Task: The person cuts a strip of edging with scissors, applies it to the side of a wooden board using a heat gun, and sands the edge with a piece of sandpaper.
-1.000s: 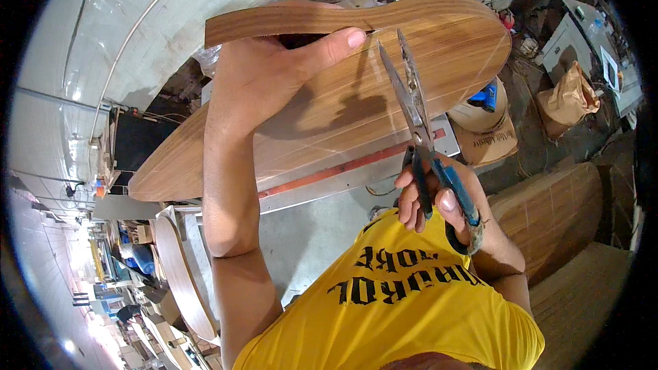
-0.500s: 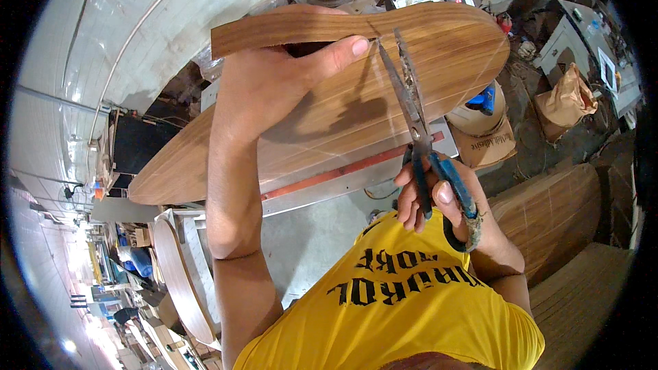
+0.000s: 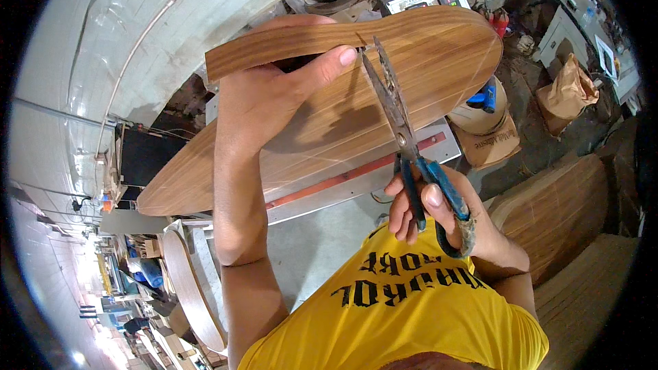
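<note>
Two grips closed: left hand (image 3: 274, 96) pinching the veneer sheet (image 3: 411, 89), right hand (image 3: 439, 223) squeezing scissors (image 3: 401, 130); twisting could split the veneer.

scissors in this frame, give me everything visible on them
The scissors have long, dull grey metal blades that look worn and spotted, joined at a pivot screw, with blue handle loops whose coating looks chipped and grimy. They point up and away from the person. The right hand grips the loops, fingers through them. The blades are slightly parted, their tips at the cut in the wood veneer sheet, beside the left hand thumb holding the peeled strip.
</note>
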`<state>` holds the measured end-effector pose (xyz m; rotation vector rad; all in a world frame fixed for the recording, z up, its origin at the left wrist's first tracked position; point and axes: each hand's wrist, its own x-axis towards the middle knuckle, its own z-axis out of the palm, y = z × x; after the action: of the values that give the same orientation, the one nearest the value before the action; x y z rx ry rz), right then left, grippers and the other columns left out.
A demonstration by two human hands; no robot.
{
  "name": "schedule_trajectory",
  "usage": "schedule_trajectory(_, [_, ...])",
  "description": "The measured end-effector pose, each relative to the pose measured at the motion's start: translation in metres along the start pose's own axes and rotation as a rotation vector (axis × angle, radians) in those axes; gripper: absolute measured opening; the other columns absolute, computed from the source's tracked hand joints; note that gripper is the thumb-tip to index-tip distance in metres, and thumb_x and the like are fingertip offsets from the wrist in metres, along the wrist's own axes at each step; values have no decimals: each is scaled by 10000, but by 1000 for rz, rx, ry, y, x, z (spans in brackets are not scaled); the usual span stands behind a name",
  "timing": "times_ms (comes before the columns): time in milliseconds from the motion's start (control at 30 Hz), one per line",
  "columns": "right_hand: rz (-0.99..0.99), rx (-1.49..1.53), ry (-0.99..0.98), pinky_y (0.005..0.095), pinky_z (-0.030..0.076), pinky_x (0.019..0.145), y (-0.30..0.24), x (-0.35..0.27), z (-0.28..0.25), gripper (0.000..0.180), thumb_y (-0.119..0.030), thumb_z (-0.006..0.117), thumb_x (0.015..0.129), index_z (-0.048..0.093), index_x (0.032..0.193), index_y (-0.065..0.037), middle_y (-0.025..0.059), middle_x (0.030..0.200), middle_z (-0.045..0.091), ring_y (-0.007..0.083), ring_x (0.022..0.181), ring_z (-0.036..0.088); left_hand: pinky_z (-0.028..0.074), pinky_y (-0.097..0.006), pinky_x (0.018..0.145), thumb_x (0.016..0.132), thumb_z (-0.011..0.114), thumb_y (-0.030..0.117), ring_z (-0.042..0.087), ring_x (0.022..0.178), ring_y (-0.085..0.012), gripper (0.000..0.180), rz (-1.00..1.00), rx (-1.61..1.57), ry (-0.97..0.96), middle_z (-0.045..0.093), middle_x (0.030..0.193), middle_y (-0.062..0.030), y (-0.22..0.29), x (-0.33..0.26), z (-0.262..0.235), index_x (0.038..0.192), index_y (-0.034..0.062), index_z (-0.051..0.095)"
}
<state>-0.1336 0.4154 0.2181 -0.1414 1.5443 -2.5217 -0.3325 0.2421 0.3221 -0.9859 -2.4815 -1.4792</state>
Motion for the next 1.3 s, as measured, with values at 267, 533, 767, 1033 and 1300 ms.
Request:
schedule_trajectory(267, [5, 12, 33, 312, 587, 695, -1, 2, 4, 546, -524, 584, 1118, 617, 1257, 4, 139, 912, 725, 182, 764, 720, 567, -315, 955, 848, 965, 209, 729, 1032, -162, 440, 16, 14, 4, 801, 1105, -85, -1, -1, -1, 1193, 3, 786])
schedule_trajectory(533, [11, 7, 33, 296, 584, 686, -5, 8, 8, 580, -560, 566, 1115, 621, 1238, 5, 127, 897, 722, 164, 786, 723, 563, -304, 947, 832, 977, 192, 721, 1028, -152, 464, 91, 19, 23, 795, 1107, -79, -3, -4, 1, 1207, 3, 779])
schedule_trajectory(767, [14, 13, 53, 292, 578, 672, -7, 14, 12, 576, -570, 571, 1110, 619, 1207, -4, 105, 874, 715, 161, 782, 719, 567, -289, 908, 840, 975, 227, 714, 1015, -132, 424, 45, -4, 30, 788, 1105, -60, 2, -14, 4, 1163, 27, 786])
schedule_trajectory(1033, [-13, 44, 63, 294, 566, 678, -3, 23, 15, 567, -581, 587, 1099, 594, 1101, -14, 94, 866, 712, 158, 771, 699, 574, -290, 908, 827, 982, 200, 712, 1022, -128, 473, 29, 20, 53, 789, 1121, -71, 6, -28, 7, 1206, 9, 774])
schedule_trajectory(1300, [-57, 48, 47, 308, 565, 679, 5, 26, 13, 588, -583, 591, 1095, 578, 1079, 4, 101, 868, 707, 172, 786, 695, 592, -273, 836, 840, 965, 129, 712, 960, -116, 455, 84, -17, 67, 787, 1079, -67, 6, -36, 11, 1224, -6, 762])
